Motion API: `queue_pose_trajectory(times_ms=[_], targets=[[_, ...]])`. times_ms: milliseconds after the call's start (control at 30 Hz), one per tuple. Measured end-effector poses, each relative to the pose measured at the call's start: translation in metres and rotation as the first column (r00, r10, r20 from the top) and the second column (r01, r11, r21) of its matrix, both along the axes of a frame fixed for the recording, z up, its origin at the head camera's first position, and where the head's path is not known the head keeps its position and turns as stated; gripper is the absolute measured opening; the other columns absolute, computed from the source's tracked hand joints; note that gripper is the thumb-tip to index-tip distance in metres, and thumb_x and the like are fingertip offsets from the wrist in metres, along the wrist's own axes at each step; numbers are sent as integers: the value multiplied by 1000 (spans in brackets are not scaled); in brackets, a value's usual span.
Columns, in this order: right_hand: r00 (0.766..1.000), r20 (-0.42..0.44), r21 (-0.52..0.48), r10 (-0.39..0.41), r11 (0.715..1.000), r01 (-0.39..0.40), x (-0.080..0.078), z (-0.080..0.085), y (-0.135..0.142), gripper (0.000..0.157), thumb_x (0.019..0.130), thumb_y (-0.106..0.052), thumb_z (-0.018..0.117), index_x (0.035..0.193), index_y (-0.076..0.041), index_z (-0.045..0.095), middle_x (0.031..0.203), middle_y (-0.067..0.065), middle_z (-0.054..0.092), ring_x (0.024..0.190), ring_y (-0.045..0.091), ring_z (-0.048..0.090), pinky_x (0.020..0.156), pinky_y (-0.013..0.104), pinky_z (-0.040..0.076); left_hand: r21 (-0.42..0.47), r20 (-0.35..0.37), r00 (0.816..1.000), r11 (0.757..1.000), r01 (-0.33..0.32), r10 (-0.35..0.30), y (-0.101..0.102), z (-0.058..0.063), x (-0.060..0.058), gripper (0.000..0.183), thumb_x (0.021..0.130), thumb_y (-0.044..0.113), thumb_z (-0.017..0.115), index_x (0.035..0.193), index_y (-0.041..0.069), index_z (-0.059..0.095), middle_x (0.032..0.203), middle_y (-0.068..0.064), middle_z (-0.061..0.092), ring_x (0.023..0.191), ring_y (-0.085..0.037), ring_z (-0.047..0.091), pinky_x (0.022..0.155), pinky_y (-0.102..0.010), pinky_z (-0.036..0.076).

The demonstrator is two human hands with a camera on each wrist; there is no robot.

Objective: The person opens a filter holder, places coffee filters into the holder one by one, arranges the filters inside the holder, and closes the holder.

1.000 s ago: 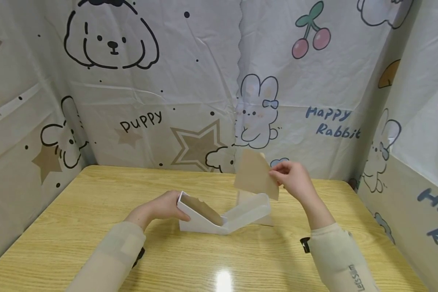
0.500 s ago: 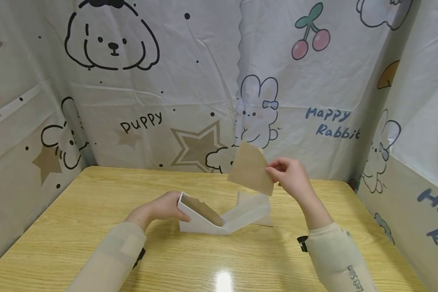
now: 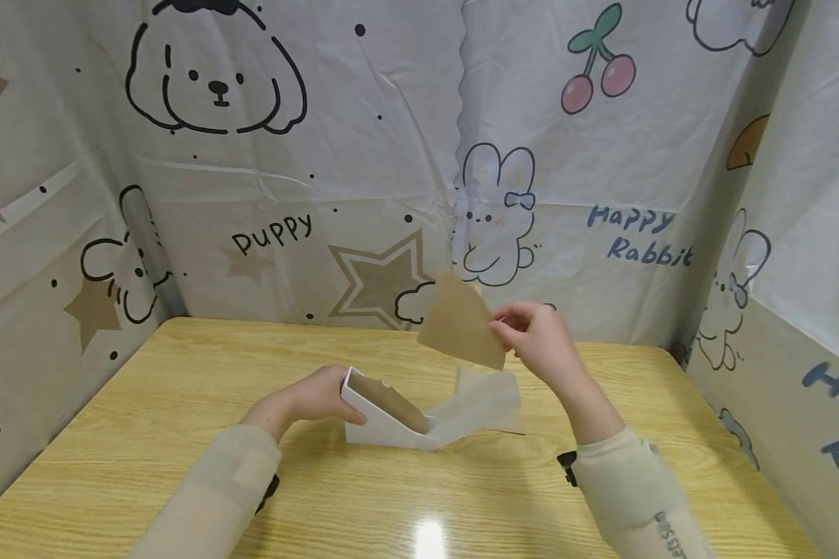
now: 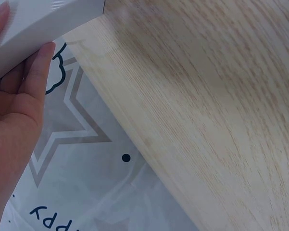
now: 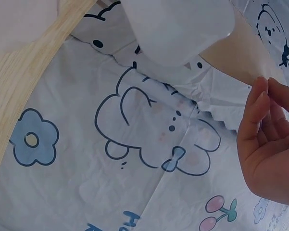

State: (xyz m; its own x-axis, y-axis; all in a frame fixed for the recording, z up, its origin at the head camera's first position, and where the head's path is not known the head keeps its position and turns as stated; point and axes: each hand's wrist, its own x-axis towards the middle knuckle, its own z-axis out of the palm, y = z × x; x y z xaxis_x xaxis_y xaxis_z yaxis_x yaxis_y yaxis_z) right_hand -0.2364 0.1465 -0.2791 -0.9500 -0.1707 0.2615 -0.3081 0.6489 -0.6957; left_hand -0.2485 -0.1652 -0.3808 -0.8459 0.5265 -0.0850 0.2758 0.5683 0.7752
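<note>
In the head view a white box stands on the table with its frosted lid swung out to the right. Brown paper fills the inside of the box. My left hand grips the box's left end, and its fingers show under the white box in the left wrist view. Above the lid, my right hand pinches the right edge of a brown fan-shaped coffee filter. The same coffee filter and pinching right hand appear in the right wrist view.
Behind the lid lies a pale brown flat piece, partly hidden. The wooden table ends at a cartoon-printed cloth that hangs at the back and sides. A translucent pale shape shows at the right wrist view's corner.
My right hand has moved left with the coffee filter, and slightly up at first, from above the lid's end toward the box. The left hand and box have stayed put.
</note>
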Motion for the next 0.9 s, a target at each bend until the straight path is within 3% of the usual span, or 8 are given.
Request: queue_pose_trajectory(times_ms=[300, 900], targets=[[998, 4, 53, 56, 997, -56, 5, -2, -16, 11, 87, -12, 65, 93, -4, 69, 74, 8, 67, 63, 17, 60, 59, 27, 47, 13, 5, 1000, 1000, 9, -9, 0, 0, 0, 36, 72, 7, 76, 105, 0, 63, 99, -11, 68, 86, -13, 61, 77, -29, 51], [989, 19, 34, 144, 989, -145, 9, -12, -41, 9, 84, -9, 66, 91, -3, 70, 73, 7, 67, 59, 15, 58, 55, 24, 43, 18, 16, 1000, 1000, 1, -2, -1, -1, -1, 33, 72, 6, 77, 101, 0, 63, 97, -10, 68, 84, -13, 62, 75, -29, 51]])
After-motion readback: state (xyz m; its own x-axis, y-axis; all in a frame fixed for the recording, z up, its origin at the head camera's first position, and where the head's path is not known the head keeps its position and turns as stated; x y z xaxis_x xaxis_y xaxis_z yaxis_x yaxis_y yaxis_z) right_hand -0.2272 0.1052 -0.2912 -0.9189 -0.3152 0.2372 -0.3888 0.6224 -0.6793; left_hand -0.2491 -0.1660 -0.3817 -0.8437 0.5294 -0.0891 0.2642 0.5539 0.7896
